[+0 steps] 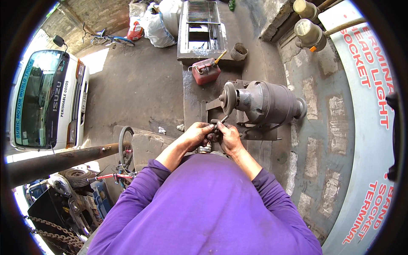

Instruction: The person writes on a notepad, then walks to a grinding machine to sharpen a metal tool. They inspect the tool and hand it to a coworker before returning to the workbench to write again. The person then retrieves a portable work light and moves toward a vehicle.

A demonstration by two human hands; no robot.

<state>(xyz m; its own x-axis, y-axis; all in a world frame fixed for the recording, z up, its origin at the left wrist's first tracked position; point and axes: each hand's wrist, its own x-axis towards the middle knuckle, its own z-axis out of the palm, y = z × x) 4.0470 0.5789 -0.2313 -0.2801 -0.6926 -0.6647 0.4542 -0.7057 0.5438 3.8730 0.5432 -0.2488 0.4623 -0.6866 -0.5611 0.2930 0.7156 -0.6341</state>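
Close in front of my body, my left hand [196,135] and my right hand [230,139] meet with fingers closed around a small, thin metal rod [225,119]. Its tip points up and away, just below the lower edge of a round grinding wheel [229,97]; I cannot tell whether the two touch. The wheel sits on the left end of a grey, dust-covered bench grinder [272,103], fixed to a metal stand [259,134]. My fingers hide the rod's near end, which looks dark and thicker.
Beyond the grinder stand a red fuel can [206,71] with a yellow spout and a rusty tin [239,52]. To the right runs a block wall [312,157] with a large signboard [361,85]. A white truck [55,100], a rusty pipe [63,159] and a bicycle wheel [126,146] occupy the left.
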